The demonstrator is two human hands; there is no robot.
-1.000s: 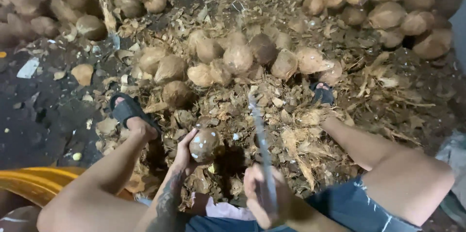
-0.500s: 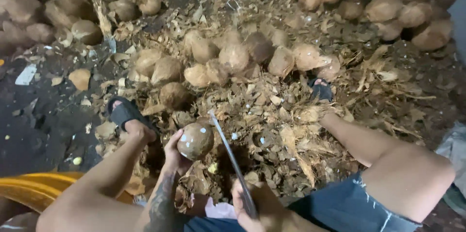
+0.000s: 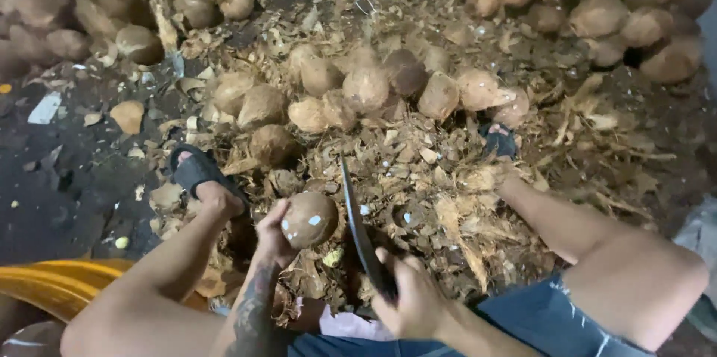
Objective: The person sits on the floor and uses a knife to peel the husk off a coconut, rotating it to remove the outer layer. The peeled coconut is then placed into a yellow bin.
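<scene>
Head view, looking down between the person's bent knees. Left hand [image 3: 275,231] raised from a tattooed forearm, palm turned up and to the right, fingers cupped around the lower left side of a round brown coconut [image 3: 309,219]; grasp is firm enough to keep the nut off the ground, above the husk litter. Coconut shows two small pale spots on its upper face. Right hand [image 3: 409,299] lower and nearer the camera, fingers clenched round the handle of a long dark blade [image 3: 357,222]; wrist angled so the blade runs up and away from the body, its flat edge lying just beside the coconut's right side. Whether metal touches the shell cannot be told. Both forearms come in from the bottom edge, elbows tucked inside the thighs. Left foot in a black sandal [image 3: 196,170] planted left of the nut; the right foot's sandal [image 3: 499,140] lies farther out, partly buried in husk scraps [image 3: 418,170]. A loose cluster of husked coconuts [image 3: 366,88] sits beyond the blade tip, well apart from the hands. A larger heap of coconuts [image 3: 597,6] lines the top and right edges. Yellow curved object [image 3: 52,286] at lower left, beside the left leg. Blue shorts [image 3: 538,320] at lower right.
</scene>
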